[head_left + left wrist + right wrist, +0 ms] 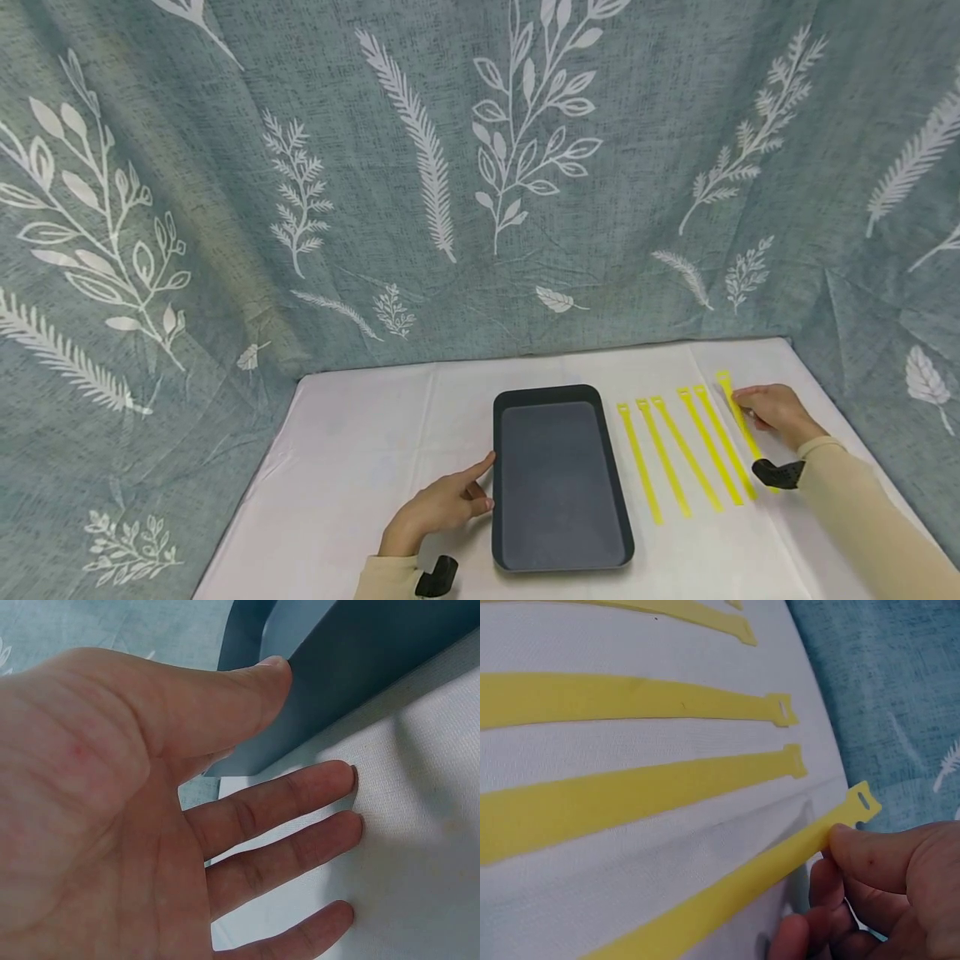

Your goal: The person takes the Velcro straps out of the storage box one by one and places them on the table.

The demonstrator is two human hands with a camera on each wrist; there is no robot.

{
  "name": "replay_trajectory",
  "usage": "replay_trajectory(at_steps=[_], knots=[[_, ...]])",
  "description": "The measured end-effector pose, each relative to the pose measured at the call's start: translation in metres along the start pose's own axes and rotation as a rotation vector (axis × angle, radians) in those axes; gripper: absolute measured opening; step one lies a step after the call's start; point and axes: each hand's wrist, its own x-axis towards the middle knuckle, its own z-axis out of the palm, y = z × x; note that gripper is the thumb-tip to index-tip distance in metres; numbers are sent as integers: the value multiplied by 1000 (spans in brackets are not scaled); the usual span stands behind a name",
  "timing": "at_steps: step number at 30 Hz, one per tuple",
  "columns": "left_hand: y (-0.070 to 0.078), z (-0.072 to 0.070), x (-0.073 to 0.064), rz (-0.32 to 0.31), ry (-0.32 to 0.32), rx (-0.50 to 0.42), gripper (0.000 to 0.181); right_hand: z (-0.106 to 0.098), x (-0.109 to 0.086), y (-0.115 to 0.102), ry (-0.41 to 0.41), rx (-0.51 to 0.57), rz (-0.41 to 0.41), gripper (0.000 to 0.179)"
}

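My right hand [776,412] pinches a yellow hook-and-loop cable tie [735,889] between thumb and fingers, just below its slotted head. That tie's head end is raised off the cloth at the far right of a row. Several more yellow cable ties [640,467] lie side by side to its left, slotted heads pointing away from me. A dark grey rectangular tray [555,483] stands left of the row, with nothing in it. At the tray's left side, my left hand [442,504] touches its wall with thumb and forefinger; the other fingers [281,799] are extended over the cloth.
A white cloth [360,450] covers the table. Blue-green leaf-patterned fabric [465,300] hangs behind it and on both sides. Each wrist wears a black device, such as the black wrist mount [777,473] on the right.
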Motion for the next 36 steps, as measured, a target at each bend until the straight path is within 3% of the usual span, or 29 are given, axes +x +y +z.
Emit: replay_trajectory(at_steps=[13,21,31,36], knots=[[-5,-2,-2,0,-3,-3,72,15,-10,2,118,-110,-71,50],[-5,-3,-2,-14,-5,-4,71,18,-15,0,118,-142,-46,52],[-5,-2,-2,1,-6,-2,71,16,-7,5,108,-168,-47,49],[-7,-2,2,6,-16,5,71,13,-2,7,88,-164,-82,48]])
